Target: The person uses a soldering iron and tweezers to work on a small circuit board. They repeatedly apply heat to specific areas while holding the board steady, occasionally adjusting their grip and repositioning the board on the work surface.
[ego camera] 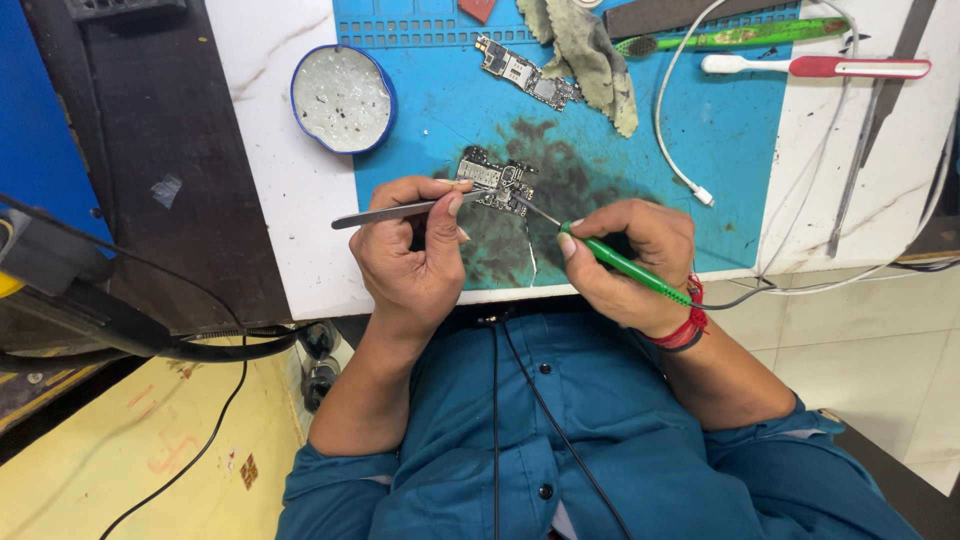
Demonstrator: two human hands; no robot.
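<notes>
The board [497, 182] lay at the centre of the frame on the blue mat [740, 130], just above both hands, its long axis running roughly left to right. The left hand [410, 250] sat just below and left of it; the right hand [625, 255] sat below and to the right, a little farther off. The left hand was the nearer, with its thumb tip close to the board's left edge.

The left fingers [452, 205] were closed narrowly on tweezers [385, 213], which ran from the left of the frame toward the board's left end. Whether the tips touched the board could not be told.

The right fingers [570, 242] were pinched around the green iron [625, 265], held like a pen. Its thin metal tip pointed up and left and met the board's lower right part. A cord ran from the handle off to the right.

In the upper part of the frame lay a second board [525, 72], partly beside a rag [590, 55]. A round blue-rimmed dish [343, 98] stood at the upper left on the white table [275, 170]. A white cable [680, 150] looped at the upper right, near a green toothbrush [740, 36] and a red-and-white one [830, 67].
</notes>
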